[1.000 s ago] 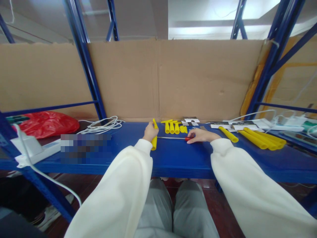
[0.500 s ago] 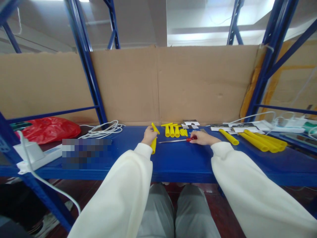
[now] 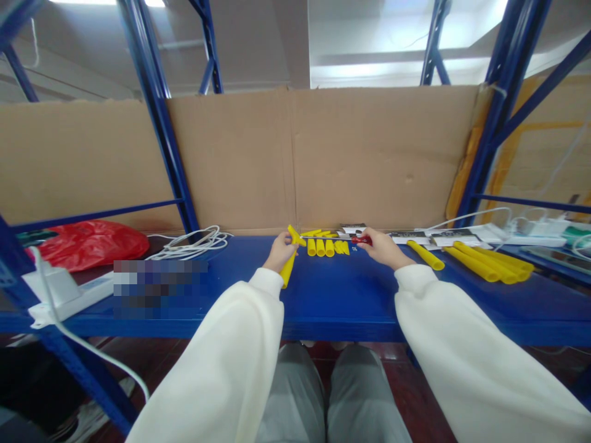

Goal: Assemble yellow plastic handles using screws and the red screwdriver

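Note:
My left hand [image 3: 279, 251] is closed around a yellow T-shaped tube piece [image 3: 289, 271], its crosspiece showing above the fingers and its round lower end below them. In my right hand [image 3: 379, 247] is the red handle of a screwdriver [image 3: 361, 240]. Its thin metal shaft points left, and the tip reaches the crosspiece of the yellow piece; whether it sits in a screw is too small to tell. Behind the shaft lie several yellow T-shaped pieces [image 3: 320, 247] in a row, beside small yellow parts [image 3: 341, 247].
Yellow tubes [image 3: 489, 263] lie at the right on the blue shelf [image 3: 332, 295], near black-and-white packets [image 3: 450, 238] and a white power strip. Left are a coiled white cable [image 3: 196, 245], a red plastic bag [image 3: 106, 244] and another power strip [image 3: 83, 298]. A cardboard sheet [image 3: 231, 160] stands behind.
My right hand has raised the screwdriver from low over the shelf, and its tip now meets the yellow piece. The piece in my left hand has tilted slightly.

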Available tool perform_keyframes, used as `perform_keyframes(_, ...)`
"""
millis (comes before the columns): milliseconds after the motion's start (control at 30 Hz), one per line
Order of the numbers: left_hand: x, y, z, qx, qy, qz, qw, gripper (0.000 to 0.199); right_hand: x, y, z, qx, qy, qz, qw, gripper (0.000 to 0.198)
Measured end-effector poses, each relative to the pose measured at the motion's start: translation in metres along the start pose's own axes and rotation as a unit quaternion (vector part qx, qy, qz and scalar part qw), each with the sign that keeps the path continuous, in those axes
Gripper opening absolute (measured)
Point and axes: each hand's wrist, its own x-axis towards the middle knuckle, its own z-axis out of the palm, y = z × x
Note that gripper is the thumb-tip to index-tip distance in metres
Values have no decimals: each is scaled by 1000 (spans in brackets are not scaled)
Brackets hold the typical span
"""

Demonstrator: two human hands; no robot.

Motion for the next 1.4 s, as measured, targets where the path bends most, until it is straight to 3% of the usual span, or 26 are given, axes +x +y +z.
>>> perform_keyframes(233,0,-1,2,-16,-42,29,999,34,1,4,3,3,27,-5,1000,8)
perform_keyframes(700,-1,-1,3,36,-53,57,996,37,-1,-5,-2,10,-8,42,999,12)
perform_keyframes(967,3,-7,-5,190,-22,126,973,45,-2,-9,-3,-7,2,27,1000,10)
perform_keyframes(1100,3,-9,-7,239,-19,113,964,48,-4,-16,-7,-51,1,10,999,8)
perform_keyframes(1400,0,-8,-8,273,-18,104,956,40,-8,-36,-14,-127,-69,19,989,14)
